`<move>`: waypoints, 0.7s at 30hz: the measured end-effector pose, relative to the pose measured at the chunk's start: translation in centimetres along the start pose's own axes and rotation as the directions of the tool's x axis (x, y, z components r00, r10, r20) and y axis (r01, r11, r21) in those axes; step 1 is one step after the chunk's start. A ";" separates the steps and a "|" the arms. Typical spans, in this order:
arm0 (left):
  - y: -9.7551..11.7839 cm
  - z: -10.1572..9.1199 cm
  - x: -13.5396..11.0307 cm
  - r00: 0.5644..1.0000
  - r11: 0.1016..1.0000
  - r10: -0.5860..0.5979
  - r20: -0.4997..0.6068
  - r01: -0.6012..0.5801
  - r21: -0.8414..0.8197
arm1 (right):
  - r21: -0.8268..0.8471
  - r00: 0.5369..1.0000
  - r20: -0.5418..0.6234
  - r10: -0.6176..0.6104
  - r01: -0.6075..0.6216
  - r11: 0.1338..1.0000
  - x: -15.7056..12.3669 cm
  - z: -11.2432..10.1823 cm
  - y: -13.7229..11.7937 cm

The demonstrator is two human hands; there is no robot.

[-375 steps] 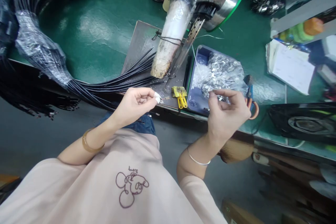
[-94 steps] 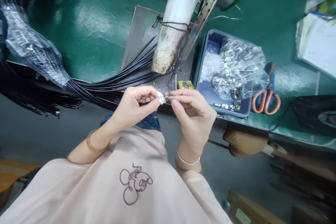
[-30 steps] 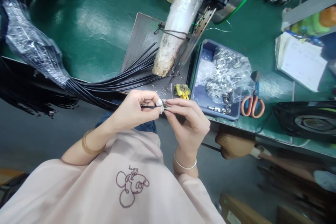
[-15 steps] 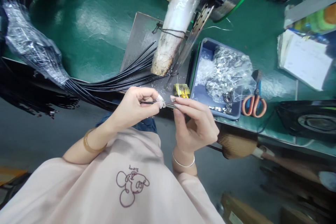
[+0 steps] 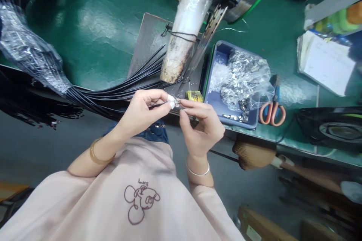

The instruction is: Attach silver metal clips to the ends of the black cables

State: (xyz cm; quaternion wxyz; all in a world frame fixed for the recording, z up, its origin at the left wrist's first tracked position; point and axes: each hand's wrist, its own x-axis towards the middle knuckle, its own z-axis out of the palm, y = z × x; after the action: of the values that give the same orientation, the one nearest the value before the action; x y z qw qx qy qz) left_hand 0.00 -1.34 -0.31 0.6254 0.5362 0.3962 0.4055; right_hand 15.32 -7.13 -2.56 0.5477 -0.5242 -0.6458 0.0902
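My left hand (image 5: 143, 111) pinches the end of a thin black cable (image 5: 158, 104) between thumb and taped fingertips, just off the bench's front edge. My right hand (image 5: 199, 124) meets it from the right, thumb and forefinger pinched on a small metal clip (image 5: 177, 102) at the cable's tip. The fingertips of both hands touch. A bundle of black cables (image 5: 113, 92), wrapped in clear plastic (image 5: 31, 58) further left, fans out over a grey plate (image 5: 147, 45) behind my hands.
A blue tray (image 5: 215, 99) holds a plastic bag of metal clips (image 5: 244, 77). Orange-handled scissors (image 5: 271, 111) lie right of it. A plastic-wrapped tool (image 5: 183, 26) leans over the plate. A yellow block (image 5: 194, 96) sits near my fingers. Papers (image 5: 325, 64) lie at the right.
My right hand has moved back left and closed onto the cable tip, after being slightly apart half a second ago. The left hand has stayed in place, still pinching the cable.
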 end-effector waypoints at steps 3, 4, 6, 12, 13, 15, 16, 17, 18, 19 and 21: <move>0.1 0.0 0.2 1.000 1.000 -0.002 -0.015 0.002 0.009 | -0.097 0.996 0.002 -0.088 0.088 0.991 0.3 0.1 0.1; 0.1 0.0 0.3 1.000 1.000 -0.004 -0.019 0.005 0.019 | -0.121 0.994 0.002 -0.108 0.107 0.987 0.3 0.1 0.1; 0.1 0.0 0.4 1.000 0.999 -0.007 -0.025 0.007 0.035 | -0.146 0.992 0.001 -0.130 0.129 0.981 0.4 0.1 0.2; 0.0 -0.1 0.6 1.000 0.999 -0.006 -0.025 0.007 0.037 | -0.144 0.985 0.004 -0.174 0.172 0.975 0.7 0.1 0.7; 0.0 -0.1 0.6 1.000 0.999 -0.008 -0.027 0.009 0.037 | -0.149 0.982 0.004 -0.188 0.186 0.971 0.7 0.1 0.7; 0.1 -0.1 0.8 0.999 0.999 -0.019 -0.037 0.020 0.037 | -0.171 0.976 0.007 -0.217 0.215 0.962 0.9 0.2 0.7; 0.2 -0.1 0.8 0.999 0.999 -0.025 -0.045 0.027 0.035 | -0.184 0.973 0.009 -0.229 0.226 0.957 1.0 0.2 0.7; 0.2 0.0 0.9 0.998 0.999 -0.030 -0.055 0.031 0.030 | -0.195 0.971 0.011 -0.238 0.236 0.952 1.1 0.3 0.7; 0.3 0.0 1.0 0.997 0.999 -0.032 -0.066 0.034 0.024 | -0.204 0.970 0.012 -0.245 0.242 0.949 1.2 0.3 0.7; 0.4 0.1 1.1 0.996 0.999 -0.035 -0.077 0.036 0.019 | -0.208 0.969 0.013 -0.248 0.245 0.947 1.3 0.4 0.7; 0.5 0.2 1.3 0.995 0.999 -0.038 -0.097 0.040 0.013 | -0.210 0.969 0.013 -0.247 0.244 0.947 1.4 0.5 0.7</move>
State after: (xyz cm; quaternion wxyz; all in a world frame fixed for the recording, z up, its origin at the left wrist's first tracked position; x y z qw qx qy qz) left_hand 0.61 -0.12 0.16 0.6092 0.5127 0.4395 0.4158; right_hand 15.58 -5.52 -2.35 0.5006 -0.4952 -0.7082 -0.0511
